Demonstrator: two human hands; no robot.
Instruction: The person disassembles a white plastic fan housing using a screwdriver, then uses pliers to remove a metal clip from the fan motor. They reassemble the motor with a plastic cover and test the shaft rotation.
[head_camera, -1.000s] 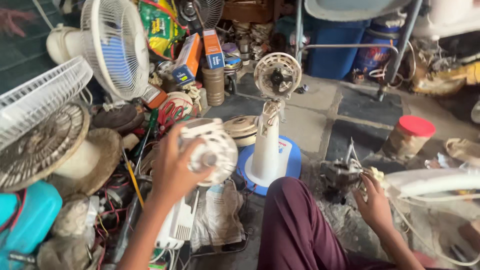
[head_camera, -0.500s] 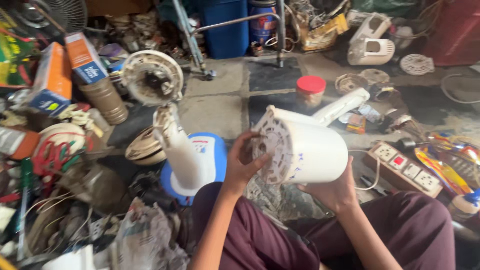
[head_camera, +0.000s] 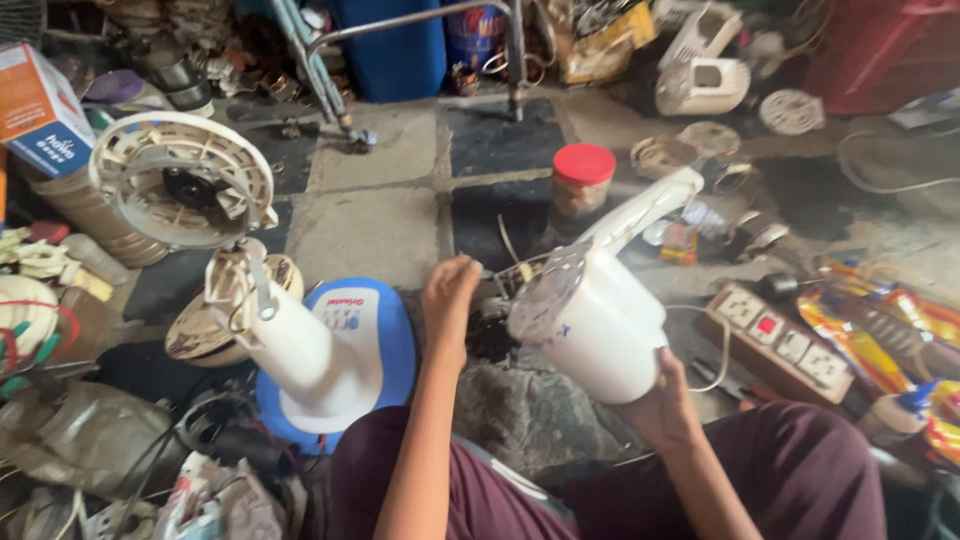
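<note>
Right hand (head_camera: 662, 408) grips white fan motor housing (head_camera: 592, 318) from below; left hand (head_camera: 450, 290) curled shut, empty, near its front grille. Housing w/ cover on, nothing opened yet.

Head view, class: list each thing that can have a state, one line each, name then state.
white motor housing: tilted, held from below by right hand
left hand: fisted beside the housing's grille end
blue-based fan stand: upright, guard off
red-lidded jar: lid on, upright
power strip: flat on floor
</note>
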